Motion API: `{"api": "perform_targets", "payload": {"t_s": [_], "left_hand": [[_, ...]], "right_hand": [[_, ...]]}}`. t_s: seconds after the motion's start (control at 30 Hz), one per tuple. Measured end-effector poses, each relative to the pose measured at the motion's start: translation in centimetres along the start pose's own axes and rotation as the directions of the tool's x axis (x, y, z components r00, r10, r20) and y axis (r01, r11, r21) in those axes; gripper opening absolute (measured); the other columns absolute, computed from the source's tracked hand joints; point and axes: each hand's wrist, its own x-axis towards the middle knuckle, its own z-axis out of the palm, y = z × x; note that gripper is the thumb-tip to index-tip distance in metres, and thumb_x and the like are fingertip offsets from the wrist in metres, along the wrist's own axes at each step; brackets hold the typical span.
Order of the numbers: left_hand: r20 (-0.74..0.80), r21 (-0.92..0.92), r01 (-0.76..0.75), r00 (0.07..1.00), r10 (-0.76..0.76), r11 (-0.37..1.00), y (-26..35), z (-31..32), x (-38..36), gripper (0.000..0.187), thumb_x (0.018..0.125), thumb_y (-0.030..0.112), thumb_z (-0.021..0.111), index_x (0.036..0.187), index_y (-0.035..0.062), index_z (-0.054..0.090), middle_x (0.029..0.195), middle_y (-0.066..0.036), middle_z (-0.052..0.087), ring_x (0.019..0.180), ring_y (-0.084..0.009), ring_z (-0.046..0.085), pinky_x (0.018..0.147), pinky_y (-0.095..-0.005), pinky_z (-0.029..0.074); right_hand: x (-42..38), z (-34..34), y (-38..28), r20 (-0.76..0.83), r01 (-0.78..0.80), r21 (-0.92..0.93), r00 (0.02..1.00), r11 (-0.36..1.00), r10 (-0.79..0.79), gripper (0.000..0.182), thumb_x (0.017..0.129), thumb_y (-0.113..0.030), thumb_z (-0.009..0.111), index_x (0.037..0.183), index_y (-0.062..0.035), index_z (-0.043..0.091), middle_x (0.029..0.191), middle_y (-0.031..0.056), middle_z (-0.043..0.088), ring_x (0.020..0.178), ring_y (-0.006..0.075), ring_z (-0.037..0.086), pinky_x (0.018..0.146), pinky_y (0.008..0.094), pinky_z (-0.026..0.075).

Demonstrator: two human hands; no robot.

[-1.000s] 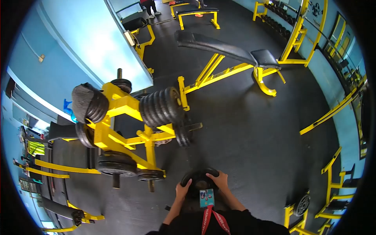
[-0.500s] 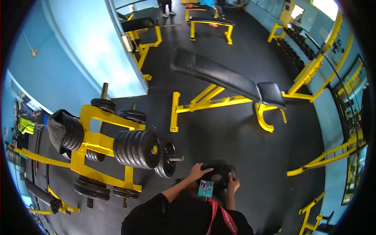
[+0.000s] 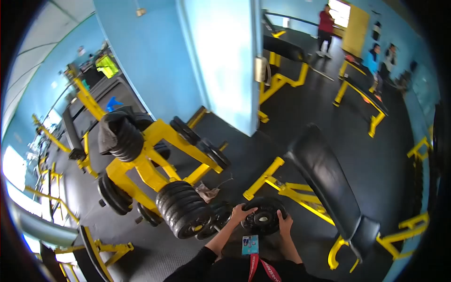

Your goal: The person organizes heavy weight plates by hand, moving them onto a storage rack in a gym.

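Out in front of my body, a black weight plate (image 3: 266, 207) is gripped between both hands. My left hand (image 3: 240, 214) is closed on its left rim, and my right hand (image 3: 284, 223) is closed on the right rim. Just left of my left hand, a yellow weight rack (image 3: 149, 160) carries a thick row of black plates (image 3: 181, 207) on one peg. More plates (image 3: 221, 216) sit beside that row, close to my left wrist. An ID card (image 3: 250, 245) on a red lanyard (image 3: 254, 267) hangs below the held plate.
An inclined black bench (image 3: 324, 176) on a yellow frame stands to the right. Dark cloth (image 3: 110, 134) drapes over the rack's far plates. A blue wall column (image 3: 221, 61) rises behind the rack. Several people, including one in a red top (image 3: 325, 21), are at the back.
My view has swung left, so the rack and bench appear farther right. The plate, still in both hands, has come nearer the rack and now shows its face more fully.
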Motion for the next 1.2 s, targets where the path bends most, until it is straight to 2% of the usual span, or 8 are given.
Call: {"api": "perform_targets", "payload": {"t_s": [0.1, 0.17, 0.23, 0.33, 0.43, 0.57, 0.63, 1.2], "left_hand": [[-0.154, -0.061, 0.140, 0.977, -0.148, 0.988, 1.2, -2.1, 1.6, 0.059, 0.058, 0.054, 0.067, 0.082, 0.0000, 0.061, 0.073, -0.015, 0.061, 0.072, -0.0271, 0.060, 0.066, -0.0349, 0.045], [-0.246, -0.138, 0.166, 0.949, -0.196, 0.977, 2.4, -4.1, 4.5, 0.058, 0.059, 0.053, 0.066, 0.081, -0.0003, 0.061, 0.072, -0.016, 0.060, 0.070, -0.0278, 0.060, 0.065, -0.0354, 0.045], [-0.486, -0.100, -0.083, 0.873, 0.024, 0.991, 2.1, -6.0, 6.7, 0.055, 0.062, 0.051, 0.065, 0.079, -0.0013, 0.060, 0.070, -0.017, 0.060, 0.069, -0.0295, 0.059, 0.064, -0.0367, 0.045], [-0.527, 0.010, 0.045, 0.849, -0.033, 0.999, 5.2, -10.9, 9.3, 0.054, 0.063, 0.048, 0.065, 0.078, -0.0035, 0.059, 0.070, -0.018, 0.059, 0.070, -0.0312, 0.059, 0.064, -0.0371, 0.044], [-0.608, 0.024, -0.054, 0.792, 0.058, 0.998, 6.8, -14.6, 12.5, 0.055, 0.064, 0.047, 0.065, 0.077, -0.0055, 0.058, 0.072, -0.021, 0.059, 0.071, -0.0341, 0.058, 0.064, -0.0383, 0.044], [-0.633, 0.049, 0.023, 0.774, 0.013, 0.999, 9.6, -18.3, 15.0, 0.056, 0.065, 0.047, 0.063, 0.077, -0.0070, 0.057, 0.073, -0.024, 0.057, 0.072, -0.0364, 0.057, 0.065, -0.0394, 0.044], [-0.609, 0.092, 0.031, 0.793, 0.031, 0.995, 10.0, -20.3, 17.4, 0.057, 0.067, 0.047, 0.062, 0.077, -0.0083, 0.055, 0.072, -0.026, 0.056, 0.072, -0.0380, 0.056, 0.065, -0.0407, 0.043], [-0.587, -0.059, 0.293, 0.763, -0.271, 0.954, 8.5, -30.6, 39.4, 0.058, 0.068, 0.046, 0.061, 0.080, -0.0099, 0.054, 0.075, -0.025, 0.057, 0.075, -0.0374, 0.056, 0.068, -0.0394, 0.044]], "right_hand": [[6.8, 2.7, -5.4, 0.271, 0.039, 0.029, 0.961, 0.999, -0.045, 0.055, 0.070, -0.042, 0.063, 0.092, 0.0072, 0.056, 0.083, 0.0181, 0.060, 0.083, 0.0260, 0.058, 0.073, 0.0310, 0.043], [11.0, 6.1, -9.0, 0.291, 0.193, 0.102, 0.932, 0.976, -0.214, 0.054, 0.071, -0.044, 0.062, 0.091, 0.0060, 0.056, 0.086, 0.0178, 0.060, 0.085, 0.0239, 0.057, 0.073, 0.0303, 0.042], [13.9, 9.9, -11.3, 0.284, 0.370, 0.149, 0.872, 0.917, -0.398, 0.056, 0.069, -0.047, 0.061, 0.087, 0.0055, 0.056, 0.084, 0.0161, 0.059, 0.084, 0.0235, 0.056, 0.073, 0.0317, 0.041], [17.4, 14.8, -14.4, 0.397, 0.236, 0.083, 0.883, 0.968, -0.249, 0.059, 0.068, -0.049, 0.062, 0.088, 0.0061, 0.057, 0.080, 0.0178, 0.060, 0.080, 0.0282, 0.058, 0.069, 0.0333, 0.043], [20.2, 19.0, -17.5, 0.435, 0.215, 0.146, 0.863, 0.966, -0.258, 0.061, 0.067, -0.052, 0.060, 0.085, 0.0059, 0.058, 0.076, 0.0162, 0.059, 0.074, 0.0250, 0.058, 0.067, 0.0319, 0.042], [22.7, 22.3, -21.5, 0.506, 0.126, 0.207, 0.835, 0.970, -0.217, 0.061, 0.067, -0.054, 0.060, 0.080, 0.0056, 0.057, 0.072, 0.0134, 0.058, 0.070, 0.0200, 0.056, 0.063, 0.0299, 0.041], [24.1, 23.8, -24.3, 0.536, 0.134, 0.235, 0.808, 0.963, -0.243, 0.056, 0.069, -0.053, 0.060, 0.073, 0.0024, 0.055, 0.065, 0.0047, 0.051, 0.061, 0.0139, 0.047, 0.057, 0.0286, 0.038], [41.1, 45.9, -33.6, 0.777, 0.132, 0.025, 0.622, 0.991, -0.102, 0.064, 0.065, -0.055, 0.060, 0.087, 0.0057, 0.059, 0.078, 0.0147, 0.060, 0.074, 0.0211, 0.058, 0.067, 0.0305, 0.045]]}}
